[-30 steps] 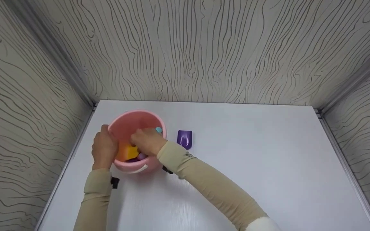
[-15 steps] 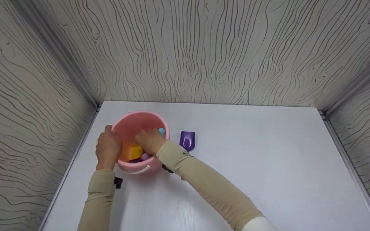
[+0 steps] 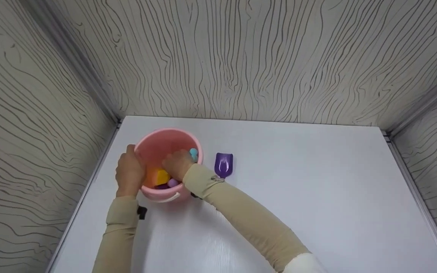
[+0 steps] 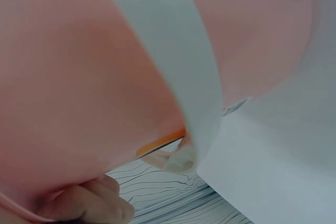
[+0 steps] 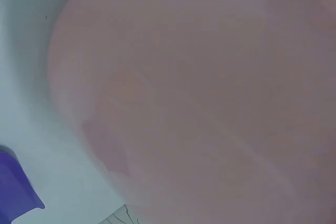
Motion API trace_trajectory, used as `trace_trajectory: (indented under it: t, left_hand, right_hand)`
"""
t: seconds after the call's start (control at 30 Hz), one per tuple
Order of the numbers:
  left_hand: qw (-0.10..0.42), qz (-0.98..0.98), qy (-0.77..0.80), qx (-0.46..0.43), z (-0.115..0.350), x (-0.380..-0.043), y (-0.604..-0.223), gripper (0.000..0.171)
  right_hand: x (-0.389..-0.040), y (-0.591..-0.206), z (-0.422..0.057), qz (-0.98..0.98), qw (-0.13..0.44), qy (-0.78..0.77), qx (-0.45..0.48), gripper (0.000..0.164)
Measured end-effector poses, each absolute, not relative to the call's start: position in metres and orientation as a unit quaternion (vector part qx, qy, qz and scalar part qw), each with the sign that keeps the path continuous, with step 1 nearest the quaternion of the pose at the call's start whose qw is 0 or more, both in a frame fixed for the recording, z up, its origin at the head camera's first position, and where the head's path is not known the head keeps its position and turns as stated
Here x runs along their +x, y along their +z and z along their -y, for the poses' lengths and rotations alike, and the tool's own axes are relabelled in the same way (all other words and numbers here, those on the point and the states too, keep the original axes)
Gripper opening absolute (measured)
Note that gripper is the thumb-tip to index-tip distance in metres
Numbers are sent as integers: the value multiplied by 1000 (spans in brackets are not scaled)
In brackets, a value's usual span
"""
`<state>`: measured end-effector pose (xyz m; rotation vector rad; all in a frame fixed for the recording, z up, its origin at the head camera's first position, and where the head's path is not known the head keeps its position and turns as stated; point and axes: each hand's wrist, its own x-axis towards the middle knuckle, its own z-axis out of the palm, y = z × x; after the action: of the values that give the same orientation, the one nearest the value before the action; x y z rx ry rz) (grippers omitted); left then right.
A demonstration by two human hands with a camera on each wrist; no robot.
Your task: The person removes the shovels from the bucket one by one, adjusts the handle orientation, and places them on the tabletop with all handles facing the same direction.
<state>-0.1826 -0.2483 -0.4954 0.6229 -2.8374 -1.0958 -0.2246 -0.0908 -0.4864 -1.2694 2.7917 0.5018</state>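
Observation:
A pink bucket (image 3: pixel 154 146) with a white handle (image 3: pixel 172 198) stands at the left of the table, its mouth tilted toward me. My left hand (image 3: pixel 130 172) grips its left rim; the left wrist view shows curled fingers (image 4: pixel 92 203) at that edge. My right hand (image 3: pixel 178 164) reaches inside, and its fingertips are mostly hidden, so I cannot tell what they hold. Beside it in the bucket lie a yellow block-like piece (image 3: pixel 161 177), an orange piece (image 3: pixel 150 177), a light purple rounded piece (image 3: pixel 172 183) and a light blue knobbed piece (image 3: pixel 193 152).
A purple toy shovel (image 3: pixel 224 164) lies right of the bucket, its lower end covered by my right sleeve. White tabletop (image 3: pixel 317 182) extends to the right. Wood-patterned panels (image 3: pixel 241 57) wall the table at the back and both sides.
The whole scene has shifted slightly right in the head view. My left hand stays on the rim and my right hand stays inside the bucket, with more of the light blue piece showing.

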Motion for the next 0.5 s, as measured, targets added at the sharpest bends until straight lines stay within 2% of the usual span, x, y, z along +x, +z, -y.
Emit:
trace_trajectory:
  t: [0.23, 0.4, 0.5]
  left_hand:
    - [8, 916, -346, 202, 245, -183, -494, 40]
    - [9, 914, -346, 211, 245, -183, -493, 41]
    - [7, 912, -349, 217, 246, -182, -493, 42]
  right_hand:
    - [-226, -494, 95, -899, 18, 191, -393, 24]
    - [-227, -493, 97, -902, -3, 187, -389, 30]
    - [-226, -492, 99, -897, -17, 195, -397, 27]
